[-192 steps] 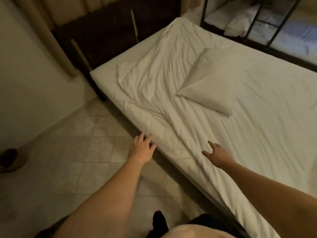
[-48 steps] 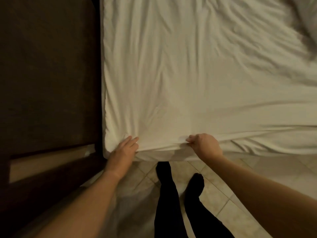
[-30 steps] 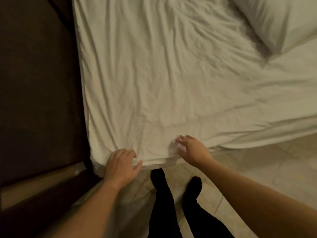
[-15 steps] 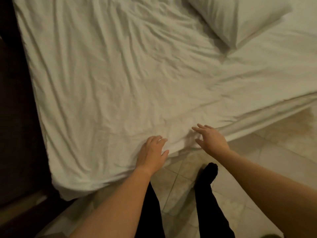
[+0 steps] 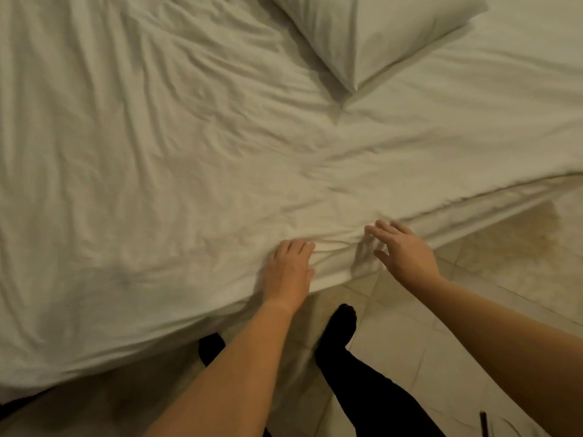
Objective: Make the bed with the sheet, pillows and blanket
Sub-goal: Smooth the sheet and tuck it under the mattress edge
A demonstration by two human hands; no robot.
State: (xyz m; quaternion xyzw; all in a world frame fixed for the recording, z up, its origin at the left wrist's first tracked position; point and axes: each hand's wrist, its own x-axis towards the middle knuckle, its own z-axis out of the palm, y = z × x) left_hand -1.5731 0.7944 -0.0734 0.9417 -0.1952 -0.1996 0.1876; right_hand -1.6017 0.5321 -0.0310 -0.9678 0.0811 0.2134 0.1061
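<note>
Two hands are smoothing sheet (image 5: 157,152) at its near edge: L hand (image 5: 288,272) fingers pressing cloth, R hand (image 5: 405,252) fingers spread, empty. Prob. best sweeping creases outward.

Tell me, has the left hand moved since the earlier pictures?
Yes. The left hand has shifted right along the edge of the sheet, away from the bed corner, toward the pillow.
</note>
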